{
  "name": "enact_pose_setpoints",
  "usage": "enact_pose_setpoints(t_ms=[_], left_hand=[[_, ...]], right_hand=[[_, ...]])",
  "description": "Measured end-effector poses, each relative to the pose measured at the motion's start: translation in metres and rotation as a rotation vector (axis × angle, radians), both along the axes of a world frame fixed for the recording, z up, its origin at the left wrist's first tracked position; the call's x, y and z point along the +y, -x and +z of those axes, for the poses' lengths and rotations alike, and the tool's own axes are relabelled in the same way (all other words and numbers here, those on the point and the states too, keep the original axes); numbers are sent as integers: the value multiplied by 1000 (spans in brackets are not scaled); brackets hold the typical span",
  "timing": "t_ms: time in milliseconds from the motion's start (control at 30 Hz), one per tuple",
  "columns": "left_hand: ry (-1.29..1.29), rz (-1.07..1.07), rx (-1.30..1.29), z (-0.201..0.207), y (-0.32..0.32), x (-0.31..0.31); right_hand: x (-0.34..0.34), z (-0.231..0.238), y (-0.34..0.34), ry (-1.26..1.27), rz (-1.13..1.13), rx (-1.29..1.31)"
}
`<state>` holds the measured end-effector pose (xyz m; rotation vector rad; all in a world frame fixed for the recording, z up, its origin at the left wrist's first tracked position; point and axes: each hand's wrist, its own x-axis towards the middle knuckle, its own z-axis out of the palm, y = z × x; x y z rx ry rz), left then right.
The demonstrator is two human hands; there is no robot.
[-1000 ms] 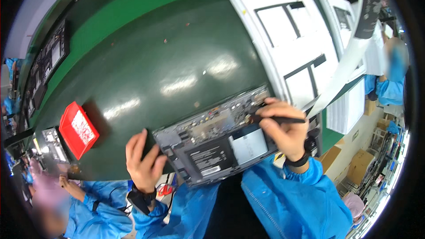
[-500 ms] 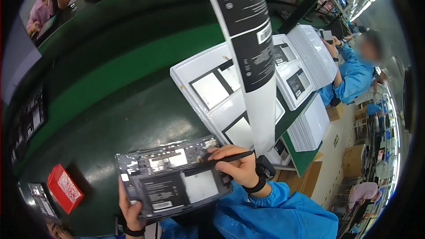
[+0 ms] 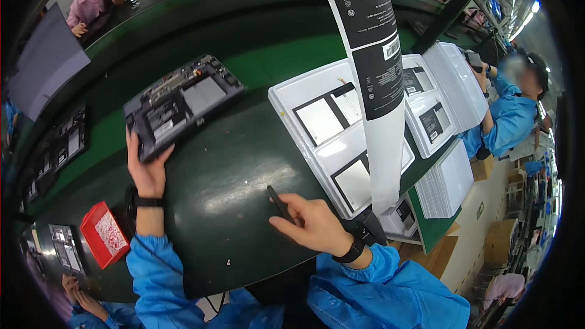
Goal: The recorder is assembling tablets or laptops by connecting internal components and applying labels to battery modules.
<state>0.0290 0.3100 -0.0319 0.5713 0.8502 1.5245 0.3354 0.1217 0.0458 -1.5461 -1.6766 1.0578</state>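
Note:
My left hand (image 3: pixel 148 173) grips the near left edge of an opened laptop base (image 3: pixel 135 120), raised over the far left of the bench and tilted. A battery with a black printed part and a silver part (image 3: pixel 206 95) sits inside it, beside the bare circuit board. My right hand (image 3: pixel 317 222) is closed around a slim black pen-like tool (image 3: pixel 278 201) above the middle of the bench. The tool's exact kind does not show. My right hand is apart from the laptop base.
A white tray (image 3: pixel 285 116) holding batteries lies to the right, partly behind a hanging printed label strip (image 3: pixel 384 146). A red box (image 3: pixel 91 231) of small pieces stands at left, near other laptop bases (image 3: pixel 58 149). A co-worker in blue (image 3: pixel 503 109) is at the far right.
The laptop base has gone from in front of me to the far left, carried in my left hand. My right hand with the black tool has come off it and dropped slightly left.

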Motion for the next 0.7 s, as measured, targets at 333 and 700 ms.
enact_pose_setpoints(t_ms=[333, 700], left_hand=[[-576, 643, 1467, 5, -57, 5], [-1253, -414, 1151, 22, -203, -77]], right_hand=[[16, 18, -129, -274, -716, -367], [28, 7, -217, -239, -748, -502]])
